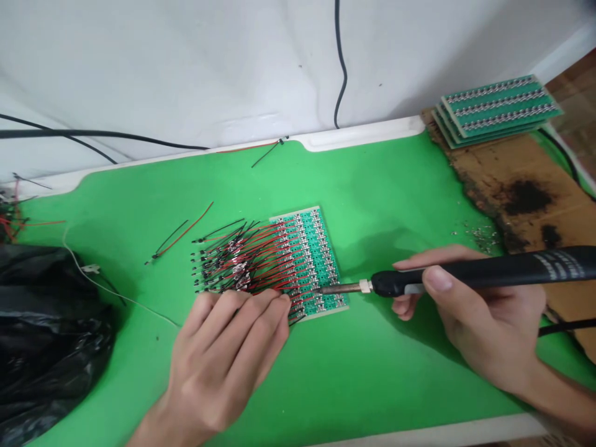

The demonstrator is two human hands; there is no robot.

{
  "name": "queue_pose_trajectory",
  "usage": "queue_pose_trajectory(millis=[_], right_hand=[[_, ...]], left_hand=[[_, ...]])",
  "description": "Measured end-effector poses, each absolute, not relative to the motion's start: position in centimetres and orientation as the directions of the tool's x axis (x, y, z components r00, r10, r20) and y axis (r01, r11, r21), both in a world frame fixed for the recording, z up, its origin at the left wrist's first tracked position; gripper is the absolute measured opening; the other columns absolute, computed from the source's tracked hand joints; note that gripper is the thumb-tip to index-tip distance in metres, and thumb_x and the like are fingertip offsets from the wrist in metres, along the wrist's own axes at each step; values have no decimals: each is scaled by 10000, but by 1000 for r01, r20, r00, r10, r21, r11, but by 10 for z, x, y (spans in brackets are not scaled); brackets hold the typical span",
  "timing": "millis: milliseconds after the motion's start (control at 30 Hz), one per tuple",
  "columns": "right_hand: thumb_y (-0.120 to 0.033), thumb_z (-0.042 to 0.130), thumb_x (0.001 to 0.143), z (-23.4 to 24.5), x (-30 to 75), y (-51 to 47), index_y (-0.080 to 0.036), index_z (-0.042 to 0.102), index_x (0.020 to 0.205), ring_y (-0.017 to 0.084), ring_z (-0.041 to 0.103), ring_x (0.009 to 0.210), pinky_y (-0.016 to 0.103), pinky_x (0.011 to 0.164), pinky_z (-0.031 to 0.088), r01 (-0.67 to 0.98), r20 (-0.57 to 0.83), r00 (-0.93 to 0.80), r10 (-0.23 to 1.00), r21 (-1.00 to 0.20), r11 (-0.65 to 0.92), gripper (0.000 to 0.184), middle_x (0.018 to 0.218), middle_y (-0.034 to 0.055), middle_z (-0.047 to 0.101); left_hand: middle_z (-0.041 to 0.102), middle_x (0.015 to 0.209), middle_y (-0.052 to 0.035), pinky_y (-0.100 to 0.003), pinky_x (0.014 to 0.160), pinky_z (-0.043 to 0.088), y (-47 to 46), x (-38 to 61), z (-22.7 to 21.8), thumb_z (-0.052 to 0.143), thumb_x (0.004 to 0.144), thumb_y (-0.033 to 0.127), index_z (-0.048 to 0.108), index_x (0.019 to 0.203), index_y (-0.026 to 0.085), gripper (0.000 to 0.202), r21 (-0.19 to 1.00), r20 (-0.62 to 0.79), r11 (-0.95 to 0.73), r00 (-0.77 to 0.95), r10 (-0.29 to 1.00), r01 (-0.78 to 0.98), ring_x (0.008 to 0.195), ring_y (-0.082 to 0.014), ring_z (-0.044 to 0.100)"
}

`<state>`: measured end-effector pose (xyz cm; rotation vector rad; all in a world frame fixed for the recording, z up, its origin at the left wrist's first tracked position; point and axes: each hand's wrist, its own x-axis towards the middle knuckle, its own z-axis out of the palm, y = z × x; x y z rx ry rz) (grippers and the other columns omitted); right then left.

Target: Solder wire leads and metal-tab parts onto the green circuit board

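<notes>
A green circuit board [333, 273] lies on the table with rows of small metal contacts. Many red and black wires [265, 248] run from it to the left, ending in small dark connectors. My left hand [228, 354] is closed at the board's lower left, fingertips pinched on a red wire. A thin pale strand [135, 304] passes under that hand; whether the fingers grip it too is hidden. In my right hand [484, 316] is a black soldering iron [465, 273], its tip touching or just above the board near the red wire's end.
A black plastic bag [51, 347] lies at left, with more wires behind it. Loose wire pairs [181, 233] rest on the green tabletop [382, 180]. At right, a scorched brown board [488, 167] carries stacked circuit boards [503, 108], with metal bits [484, 238] beside it.
</notes>
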<state>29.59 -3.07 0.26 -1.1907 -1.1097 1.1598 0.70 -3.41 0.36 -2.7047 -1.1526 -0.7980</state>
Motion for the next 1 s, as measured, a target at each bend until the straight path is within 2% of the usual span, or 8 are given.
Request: queue_pose_trajectory(millis=[267,800,1000], right_hand=[[-263,829,1045,1,297,-32,-253,927,1037,185,763,541,249,514,686,-86,23,90,996,-996,31,99,729,48,806],[-274,828,1042,1,297,-31,-250,938,1028,203,756,545,270,480,670,-123,7,126,992,-992,23,114,746,73,811],[-260,797,1068,2,297,-29,-255,943,1044,186,760,566,234,502,664,-165,31,104,994,-985,48,147,740,68,807]], left_hand=[[858,1008,-74,-395,738,459,-33,7,3,823,975,38,753,1145,104,194,119,503,-705,570,650,699,861,-210,681],[846,995,-73,-396,742,442,-34,9,1,819,965,19,733,1121,105,198,119,506,-702,566,651,702,879,-210,687],[839,980,-85,-398,749,448,-30,10,3,812,961,9,722,1132,96,212,91,520,-708,573,633,700,874,-220,691]])
